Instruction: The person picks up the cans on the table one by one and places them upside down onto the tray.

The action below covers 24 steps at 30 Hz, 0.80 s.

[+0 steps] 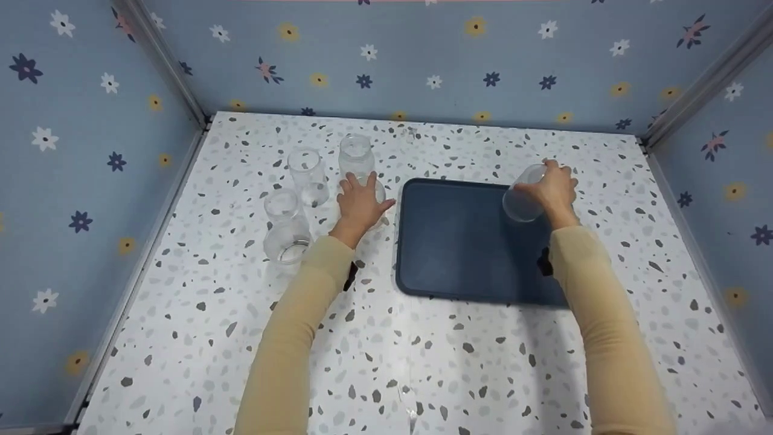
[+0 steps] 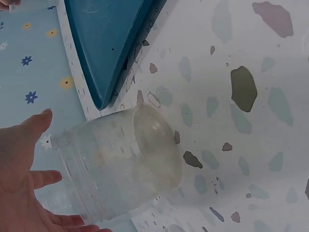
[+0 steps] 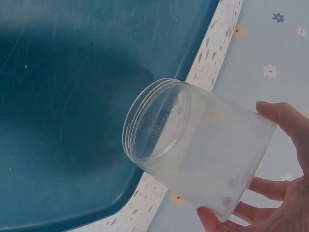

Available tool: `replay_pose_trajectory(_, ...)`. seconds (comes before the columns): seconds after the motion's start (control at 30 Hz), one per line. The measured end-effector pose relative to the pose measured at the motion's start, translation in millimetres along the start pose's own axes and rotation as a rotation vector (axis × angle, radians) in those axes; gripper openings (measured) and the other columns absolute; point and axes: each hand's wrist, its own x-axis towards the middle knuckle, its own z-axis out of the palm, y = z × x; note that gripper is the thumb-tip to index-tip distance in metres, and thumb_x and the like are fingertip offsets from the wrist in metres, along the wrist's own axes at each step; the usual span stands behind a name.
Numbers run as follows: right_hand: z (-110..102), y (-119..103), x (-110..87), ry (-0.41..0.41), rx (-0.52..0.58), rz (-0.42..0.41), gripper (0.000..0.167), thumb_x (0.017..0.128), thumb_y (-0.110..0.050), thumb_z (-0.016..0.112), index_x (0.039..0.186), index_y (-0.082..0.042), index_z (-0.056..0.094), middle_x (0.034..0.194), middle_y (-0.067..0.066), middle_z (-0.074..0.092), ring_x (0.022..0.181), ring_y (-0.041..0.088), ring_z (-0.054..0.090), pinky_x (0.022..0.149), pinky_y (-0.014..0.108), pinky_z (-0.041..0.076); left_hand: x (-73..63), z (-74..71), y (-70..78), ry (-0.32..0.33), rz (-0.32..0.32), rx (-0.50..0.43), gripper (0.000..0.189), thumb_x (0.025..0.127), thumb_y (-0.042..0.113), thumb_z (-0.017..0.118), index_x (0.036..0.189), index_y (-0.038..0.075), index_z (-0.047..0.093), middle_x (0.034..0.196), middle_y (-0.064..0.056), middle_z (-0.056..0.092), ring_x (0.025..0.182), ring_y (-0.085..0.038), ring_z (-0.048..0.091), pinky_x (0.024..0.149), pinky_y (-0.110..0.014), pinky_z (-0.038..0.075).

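Note:
My right hand [image 1: 555, 187] grips a clear plastic jar [image 3: 217, 140] around its base end. The jar is tilted, its threaded open mouth towards the dark blue tray [image 1: 465, 241], and it overlaps the tray's far right corner in the head view. My left hand [image 1: 359, 205] is at another clear jar [image 2: 118, 162], left of the tray. In the left wrist view its fingers are spread around the jar's threaded rim, with the thumb [image 2: 36, 125] apart from the rim. That jar stands on the table, partly hidden by the hand in the head view.
More clear jars stand left of and behind my left hand, among them one jar [image 1: 308, 175] and a nearer one [image 1: 287, 238]. Another jar [image 1: 356, 151] is just beyond my left fingers. Flowered blue panels [image 1: 410, 60] border the speckled white table [image 1: 374, 362].

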Motion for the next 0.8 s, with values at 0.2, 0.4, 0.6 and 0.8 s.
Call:
replay_pose_trajectory(0.2, -8, 7, 5.8, 0.000, -0.002, 0.053, 0.085, 0.071, -0.036, 0.069, 0.135, 0.000, 0.028, 0.125, 0.030, 0.029, 0.115, 0.045, 0.028, 0.090, 0.058, 0.029, 3.1, 0.7, -1.6, -0.040, -0.034, 0.001, 0.075, 0.083, 0.056, 0.048, 0.141, 0.015, 0.025, 0.132, -0.031, 0.020, 0.117, -0.043, 0.028, 0.084, -0.047, 0.039)
replay_pose_trajectory(0.4, -11, 15, 9.1, 0.004, 0.007, 0.104, 0.085, 0.070, -0.036, 0.068, 0.136, 0.000, 0.028, 0.126, 0.030, 0.029, 0.115, 0.046, 0.029, 0.089, 0.058, 0.030, 5.5, -1.0, -1.3, -0.060, -0.047, -0.034, 0.076, 0.082, 0.057, 0.048, 0.141, 0.016, 0.025, 0.130, -0.030, 0.023, 0.114, -0.042, 0.032, 0.081, -0.046, 0.042)
replay_pose_trajectory(0.6, -13, 21, 10.5, -0.005, 0.022, 0.139, 0.084, 0.070, -0.035, 0.068, 0.137, -0.002, 0.027, 0.128, 0.030, 0.028, 0.116, 0.046, 0.027, 0.089, 0.058, 0.030, 5.8, -4.6, -0.2, -0.060, -0.042, -0.037, 0.074, 0.083, 0.057, 0.047, 0.140, 0.014, 0.028, 0.128, -0.029, 0.025, 0.111, -0.039, 0.035, 0.079, -0.044, 0.044)
replay_pose_trajectory(0.8, -14, 25, 11.1, -0.016, 0.016, 0.167, 0.084, 0.072, -0.036, 0.067, 0.136, 0.000, 0.027, 0.128, 0.031, 0.026, 0.116, 0.047, 0.026, 0.089, 0.059, 0.030, 7.5, -5.5, -1.0, -0.062, -0.038, -0.064, 0.069, 0.084, 0.054, 0.048, 0.138, 0.014, 0.032, 0.125, -0.028, 0.028, 0.111, -0.037, 0.034, 0.078, -0.042, 0.044)
